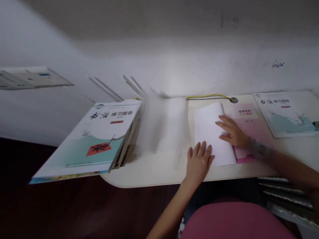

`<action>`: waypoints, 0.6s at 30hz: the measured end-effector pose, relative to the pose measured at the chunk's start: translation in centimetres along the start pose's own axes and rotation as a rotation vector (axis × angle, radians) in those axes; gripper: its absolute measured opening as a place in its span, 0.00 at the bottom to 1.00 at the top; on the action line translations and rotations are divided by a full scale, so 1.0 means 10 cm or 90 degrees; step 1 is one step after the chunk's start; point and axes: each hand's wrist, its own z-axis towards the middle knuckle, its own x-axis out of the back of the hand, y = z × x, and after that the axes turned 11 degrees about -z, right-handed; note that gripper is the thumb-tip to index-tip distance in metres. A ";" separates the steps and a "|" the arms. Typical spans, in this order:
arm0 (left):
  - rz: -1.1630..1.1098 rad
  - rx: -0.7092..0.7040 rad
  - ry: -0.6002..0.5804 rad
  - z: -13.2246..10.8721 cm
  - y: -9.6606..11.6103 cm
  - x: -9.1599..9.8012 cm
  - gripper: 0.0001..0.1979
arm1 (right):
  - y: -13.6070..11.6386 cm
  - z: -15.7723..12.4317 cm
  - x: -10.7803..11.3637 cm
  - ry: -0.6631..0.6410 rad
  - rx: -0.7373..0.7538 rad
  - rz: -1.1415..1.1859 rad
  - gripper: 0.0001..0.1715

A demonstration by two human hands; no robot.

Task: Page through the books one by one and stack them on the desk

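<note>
A white blank sheet or cover [209, 126] lies folded over part of a pink book [251, 132] on the white table. My right hand [233, 132] rests flat with fingers spread, its fingertips on the white sheet and its wrist, wearing a grey band, over the pink book. My left hand [199, 161] lies with fingers stretched at the sheet's lower left edge. Left of it, a pale translucent sheet [164, 129] shows blurred, so its exact kind is unclear.
A stack of books topped by a white and teal calligraphy workbook [107, 132] stands at the table's left end, partly overhanging it. A similar workbook [284, 114] lies at the right. A yellow cable [209, 96] runs along the wall into a round hole [233, 100].
</note>
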 end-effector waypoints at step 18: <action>-0.021 0.017 -0.060 0.23 0.48 -0.30 0.41 | 0.03 -0.44 -0.15 -0.069 -0.017 -0.063 0.42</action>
